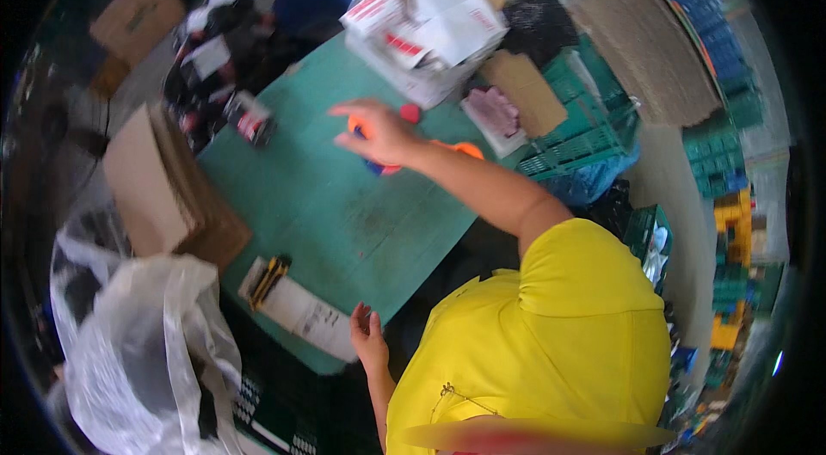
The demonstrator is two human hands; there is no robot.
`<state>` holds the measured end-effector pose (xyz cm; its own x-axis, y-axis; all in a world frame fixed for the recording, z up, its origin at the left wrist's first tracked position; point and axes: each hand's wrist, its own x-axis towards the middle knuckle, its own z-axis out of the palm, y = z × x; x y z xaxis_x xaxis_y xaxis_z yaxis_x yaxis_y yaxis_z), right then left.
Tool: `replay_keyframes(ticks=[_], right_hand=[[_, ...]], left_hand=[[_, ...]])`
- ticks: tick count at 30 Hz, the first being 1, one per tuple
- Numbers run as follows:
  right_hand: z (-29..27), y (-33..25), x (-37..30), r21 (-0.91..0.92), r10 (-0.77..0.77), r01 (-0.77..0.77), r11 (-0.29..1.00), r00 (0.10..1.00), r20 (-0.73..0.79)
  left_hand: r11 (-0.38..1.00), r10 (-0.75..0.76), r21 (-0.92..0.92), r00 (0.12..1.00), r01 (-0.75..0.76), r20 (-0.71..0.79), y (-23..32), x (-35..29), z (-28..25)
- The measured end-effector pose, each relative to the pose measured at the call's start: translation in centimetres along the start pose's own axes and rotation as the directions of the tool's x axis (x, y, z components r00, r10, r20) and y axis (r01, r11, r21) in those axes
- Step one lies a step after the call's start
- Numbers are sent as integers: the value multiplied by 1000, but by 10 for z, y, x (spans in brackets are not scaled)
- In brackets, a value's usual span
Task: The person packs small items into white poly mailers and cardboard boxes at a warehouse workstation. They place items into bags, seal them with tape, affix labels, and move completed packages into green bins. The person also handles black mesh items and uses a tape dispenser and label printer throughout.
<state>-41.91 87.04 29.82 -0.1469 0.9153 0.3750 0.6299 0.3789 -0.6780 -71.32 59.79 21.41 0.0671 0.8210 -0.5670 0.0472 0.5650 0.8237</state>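
My right hand (385, 135) reaches across the green tabletop (331, 205), its thumb and fingers stretched apart and slightly blurred. An orange and dark blue piece (355, 126) shows between thumb and fingers; no grip on it is visible. Beside and partly beneath that hand and wrist are a small blue and red piece (379, 168), an orange rounded piece (467, 150) and a red round piece (410, 113). My left hand (370, 341) hangs by the near table edge, fingers loosely apart with nothing seen in them. Closest to it is a white printed sheet (310, 317).
A yellow and black tool (271, 277) lies at the table's near left corner. An open white carton (422, 33) stands at the far edge, with a green crate (576, 132) to its right. Flattened cardboard (159, 188) and a clear plastic bag (142, 343) flank the left side.
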Motion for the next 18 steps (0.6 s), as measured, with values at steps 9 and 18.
replay_keyframes(ticks=[9, 18], right_hand=[[-460, 158, -13, -757, -206, -626, 190, 728, -654], [-860, 201, -155, -685, 311, -666, -295, 611, -728]], left_hand=[[855, 518, 187, 787, -483, -336, 75, 191, 182], [840, 488, -110, 829, -531, -275, 85, 253, 311]])
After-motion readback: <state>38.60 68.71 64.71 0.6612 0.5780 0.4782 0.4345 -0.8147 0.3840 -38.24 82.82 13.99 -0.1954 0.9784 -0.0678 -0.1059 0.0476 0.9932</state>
